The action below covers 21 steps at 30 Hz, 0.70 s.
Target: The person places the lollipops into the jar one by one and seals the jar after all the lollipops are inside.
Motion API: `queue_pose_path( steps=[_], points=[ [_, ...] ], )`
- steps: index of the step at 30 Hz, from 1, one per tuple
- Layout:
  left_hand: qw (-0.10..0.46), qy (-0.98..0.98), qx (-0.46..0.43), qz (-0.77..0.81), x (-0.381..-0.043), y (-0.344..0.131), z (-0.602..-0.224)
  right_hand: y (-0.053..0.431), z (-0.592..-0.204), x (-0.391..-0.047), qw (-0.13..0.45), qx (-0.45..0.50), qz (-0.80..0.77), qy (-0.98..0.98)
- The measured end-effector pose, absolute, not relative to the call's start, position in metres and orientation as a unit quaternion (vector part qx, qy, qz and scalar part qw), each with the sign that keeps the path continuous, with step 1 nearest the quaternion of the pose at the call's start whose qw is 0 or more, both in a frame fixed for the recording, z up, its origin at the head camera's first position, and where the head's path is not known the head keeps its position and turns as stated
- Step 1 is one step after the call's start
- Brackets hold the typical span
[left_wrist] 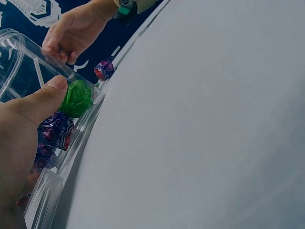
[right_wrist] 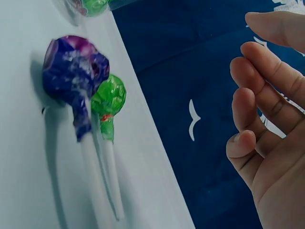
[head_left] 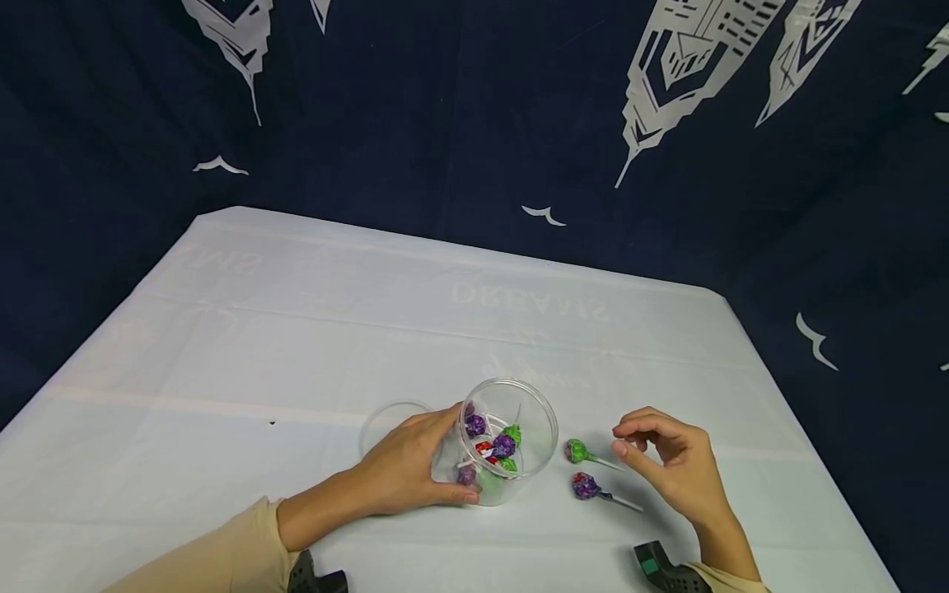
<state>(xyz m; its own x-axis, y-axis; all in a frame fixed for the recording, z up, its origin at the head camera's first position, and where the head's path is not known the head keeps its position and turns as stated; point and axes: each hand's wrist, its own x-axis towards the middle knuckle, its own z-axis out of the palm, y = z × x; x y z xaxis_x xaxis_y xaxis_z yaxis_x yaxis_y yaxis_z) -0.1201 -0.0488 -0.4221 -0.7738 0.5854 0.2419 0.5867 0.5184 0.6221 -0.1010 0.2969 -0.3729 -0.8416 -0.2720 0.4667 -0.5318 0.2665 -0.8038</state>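
My left hand (head_left: 408,465) grips a clear plastic jar (head_left: 497,494) from its left side, thumb along the near wall. Inside are several wrapped lollipops, purple, green and red; the left wrist view shows a green lollipop (left_wrist: 77,98) beside the thumb. The jar's round mouth faces up toward the head camera. To its right a green lollipop (head_left: 576,450) and a purple lollipop (head_left: 585,486) lie on the table, sticks pointing right. My right hand (head_left: 675,461) is just above the green one's stick end, fingers loosely bent with nothing in them, as the right wrist view confirms.
A clear round lid (head_left: 371,424) lies on the white-covered table (head_left: 222,362), partly behind my left hand. A small dark speck (head_left: 272,422) sits farther left. Beyond the table hangs a dark blue cloth (head_left: 415,123) with white prints.
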Motion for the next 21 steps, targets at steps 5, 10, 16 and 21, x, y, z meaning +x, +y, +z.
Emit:
queue_pose_path(
  steps=[5, 10, 16, 21],
  points=[
    [0.002, -0.87, -0.338, -0.359, -0.12, -0.049, -0.422, 0.299, -0.375, -0.103, 0.121, 0.256, 0.542, -0.792],
    [0.008, -0.87, -0.339, -0.358, -0.12, -0.049, -0.421, 0.301, -0.379, -0.105, 0.127, 0.256, 0.526, -0.801],
    [0.009, -0.87, -0.341, -0.358, -0.12, -0.049, -0.422, 0.307, -0.387, -0.109, 0.12, 0.243, 0.495, -0.826],
    [0.013, -0.87, -0.342, -0.356, -0.12, -0.049, -0.423, 0.309, -0.394, -0.111, 0.116, 0.239, 0.489, -0.831]
  ],
)
